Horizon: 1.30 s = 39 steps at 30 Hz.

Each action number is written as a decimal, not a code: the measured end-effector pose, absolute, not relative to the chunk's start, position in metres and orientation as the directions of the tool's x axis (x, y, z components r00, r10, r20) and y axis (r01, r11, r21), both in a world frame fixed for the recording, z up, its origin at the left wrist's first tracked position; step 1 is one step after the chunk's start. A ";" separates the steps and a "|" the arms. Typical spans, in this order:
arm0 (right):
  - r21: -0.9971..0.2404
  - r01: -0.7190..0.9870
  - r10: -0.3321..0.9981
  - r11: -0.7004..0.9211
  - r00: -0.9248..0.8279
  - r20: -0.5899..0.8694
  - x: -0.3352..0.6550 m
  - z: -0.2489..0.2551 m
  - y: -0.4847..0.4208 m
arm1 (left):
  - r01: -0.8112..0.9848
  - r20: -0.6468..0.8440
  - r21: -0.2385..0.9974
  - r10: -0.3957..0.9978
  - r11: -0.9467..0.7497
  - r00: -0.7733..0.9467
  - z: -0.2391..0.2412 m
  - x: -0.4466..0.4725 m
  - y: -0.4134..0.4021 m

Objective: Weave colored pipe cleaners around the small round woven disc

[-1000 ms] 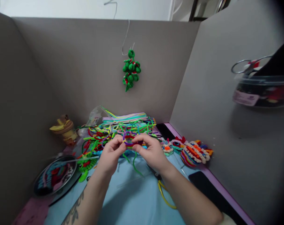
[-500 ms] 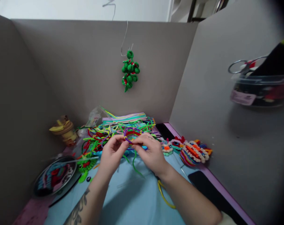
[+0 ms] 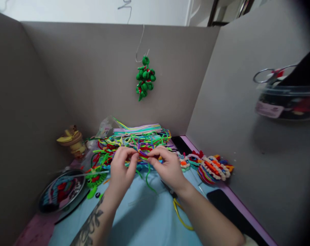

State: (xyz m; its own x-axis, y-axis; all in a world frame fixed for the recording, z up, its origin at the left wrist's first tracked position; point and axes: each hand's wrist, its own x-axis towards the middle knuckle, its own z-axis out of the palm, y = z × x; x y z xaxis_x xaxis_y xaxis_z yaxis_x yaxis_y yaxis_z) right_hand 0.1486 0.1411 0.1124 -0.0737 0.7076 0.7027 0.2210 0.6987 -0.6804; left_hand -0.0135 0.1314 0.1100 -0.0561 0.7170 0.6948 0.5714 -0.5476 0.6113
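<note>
Both hands meet over the middle of the table, pinching a small ring of twisted pipe cleaners (image 3: pixel 144 154) in purple, red and yellow. My left hand (image 3: pixel 123 167) grips its left side between thumb and index finger. On the right side, my right hand (image 3: pixel 167 165) pinches the ring in the same way. Just behind the ring lies a tangled pile of colourful pipe cleaners (image 3: pixel 103 153), against which parts of the ring are hard to make out. A green strand (image 3: pixel 148 181) hangs or lies below the fingers; I cannot tell whether it joins the ring.
Yellow-handled scissors (image 3: pixel 179 213) lie by my right wrist. At left are a dark bowl (image 3: pixel 79 188) of yarn pieces and a green crocheted piece (image 3: pixel 95 179). Colourful crocheted pieces (image 3: pixel 212 169) and a black phone-like slab (image 3: pixel 226 205) lie right. A green ornament (image 3: pixel 144 80) hangs behind.
The ring has tilted from a round, open view to a flatter one between my fingers. Both hands keep their pinch. The whole view has shifted slightly.
</note>
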 end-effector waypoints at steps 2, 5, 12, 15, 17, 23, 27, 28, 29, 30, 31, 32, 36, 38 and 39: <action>-0.649 0.248 0.682 0.719 -0.078 0.727 0.147 0.110 0.141 | 0.667 0.756 0.474 0.654 -0.575 0.027 0.109 -0.014 0.130; -0.620 0.272 0.659 0.736 -0.082 0.748 0.144 0.108 0.142 | 0.736 0.774 0.365 0.626 -0.571 0.101 0.108 -0.013 0.129; -0.721 0.196 0.744 0.665 -0.083 0.663 0.146 0.108 0.145 | 0.667 0.706 0.434 0.689 -0.605 0.165 0.111 -0.019 0.134; -0.822 0.024 0.820 0.570 -0.079 0.566 0.149 0.106 0.149 | 0.616 0.703 0.467 0.689 -0.634 0.176 0.116 -0.023 0.134; -0.860 -0.111 0.857 0.499 -0.087 0.508 0.151 0.105 0.152 | 0.590 0.698 0.498 0.698 -0.635 0.162 0.118 -0.024 0.133; -0.895 -0.276 0.911 0.352 -0.120 0.395 0.154 0.105 0.157 | 0.397 0.547 0.746 0.832 -0.535 0.093 0.119 -0.023 0.132; -0.918 -0.240 0.918 0.316 -0.168 0.359 0.157 0.107 0.158 | 0.194 0.414 0.891 0.910 -0.410 0.020 0.119 -0.022 0.131; -0.920 -0.230 0.915 0.317 -0.181 0.361 0.157 0.107 0.158 | 0.157 0.393 0.908 0.920 -0.387 -0.003 0.119 -0.021 0.131; -0.921 -0.222 0.910 0.321 -0.195 0.365 0.157 0.107 0.158 | 0.124 0.369 0.923 0.929 -0.364 -0.018 0.119 -0.021 0.131; -0.920 -0.215 0.905 0.327 -0.210 0.371 0.157 0.107 0.157 | 0.092 0.340 0.937 0.940 -0.337 -0.023 0.119 -0.020 0.130; -0.919 -0.210 0.898 0.333 -0.225 0.377 0.157 0.107 0.157 | 0.057 0.308 0.950 0.951 -0.306 -0.019 0.120 -0.020 0.130; -0.918 -0.206 0.893 0.340 -0.237 0.383 0.157 0.107 0.157 | 0.018 0.271 0.962 0.962 -0.271 -0.005 0.120 -0.020 0.129; -0.913 -0.199 0.885 0.355 -0.242 0.397 0.155 0.108 0.156 | -0.180 0.181 0.968 0.983 -0.172 0.034 0.119 -0.017 0.131; -0.914 -0.214 0.895 0.344 -0.222 0.388 0.154 0.108 0.157 | -0.269 0.156 0.953 0.987 -0.142 0.030 0.117 -0.016 0.133; -0.915 -0.227 0.900 0.334 -0.211 0.381 0.154 0.108 0.157 | -0.296 0.144 0.946 0.989 -0.129 0.029 0.116 -0.015 0.134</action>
